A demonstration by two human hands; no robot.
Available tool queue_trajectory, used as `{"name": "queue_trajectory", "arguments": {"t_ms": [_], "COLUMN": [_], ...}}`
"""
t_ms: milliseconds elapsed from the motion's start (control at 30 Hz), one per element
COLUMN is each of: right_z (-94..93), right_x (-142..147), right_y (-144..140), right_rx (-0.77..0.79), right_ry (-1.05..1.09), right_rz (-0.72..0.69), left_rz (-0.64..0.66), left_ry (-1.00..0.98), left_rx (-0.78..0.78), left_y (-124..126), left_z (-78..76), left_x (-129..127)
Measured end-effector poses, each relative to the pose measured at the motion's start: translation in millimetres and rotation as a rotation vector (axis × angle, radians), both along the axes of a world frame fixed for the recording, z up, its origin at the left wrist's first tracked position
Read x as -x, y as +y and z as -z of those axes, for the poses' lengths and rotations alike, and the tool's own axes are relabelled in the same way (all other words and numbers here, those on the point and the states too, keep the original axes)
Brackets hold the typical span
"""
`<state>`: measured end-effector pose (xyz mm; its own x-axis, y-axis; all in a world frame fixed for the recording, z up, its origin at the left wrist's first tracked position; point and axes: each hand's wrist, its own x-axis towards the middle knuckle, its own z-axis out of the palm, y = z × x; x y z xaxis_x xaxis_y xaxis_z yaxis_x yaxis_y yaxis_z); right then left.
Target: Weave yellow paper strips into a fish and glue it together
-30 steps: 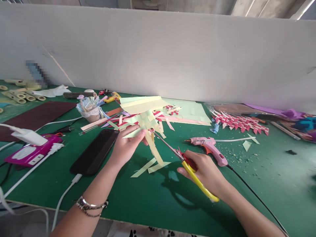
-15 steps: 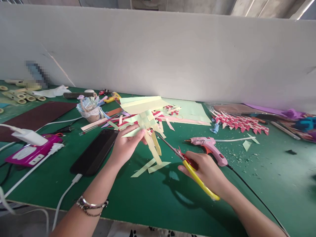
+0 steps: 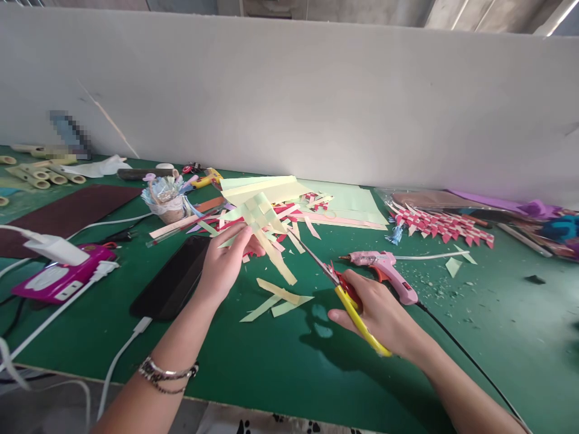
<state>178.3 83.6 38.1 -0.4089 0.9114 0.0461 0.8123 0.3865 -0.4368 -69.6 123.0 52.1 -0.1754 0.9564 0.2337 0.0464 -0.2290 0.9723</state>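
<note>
A woven piece of pale yellow-green paper strips (image 3: 259, 218) is held above the green counter (image 3: 289, 361) while scissors are worked beside it.

The woven piece is pinched at its left edge by the left hand (image 3: 225, 263), with loose strip ends hanging down to the right. The yellow-handled scissors (image 3: 337, 284) are gripped by the right hand (image 3: 377, 313), fingers closed through the handles, the blades pointed up-left and nearly shut, with the tips just beside the hanging strips. Cut strips (image 3: 277, 298) are seen lying on the counter below the piece. A pink glue gun (image 3: 382, 268) lies just behind the right hand, and a black phone (image 3: 174, 280) lies left of the left hand. Further right, a red-and-white woven band (image 3: 441, 226) is laid out.
</note>
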Motion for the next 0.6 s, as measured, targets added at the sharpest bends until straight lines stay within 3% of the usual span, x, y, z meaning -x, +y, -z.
{"name": "queue_trajectory", "arguments": {"t_ms": [600], "right_z": [-1.5], "right_x": [-4.4], "right_y": [3.1], "right_rx": [0.152], "right_ry": [0.007], "right_rz": [-0.122], "left_rz": [0.017], "left_ry": [0.138], "left_rx": [0.058], "left_y": [-0.4], "left_z": [-2.3], "left_x": [-2.9]}}
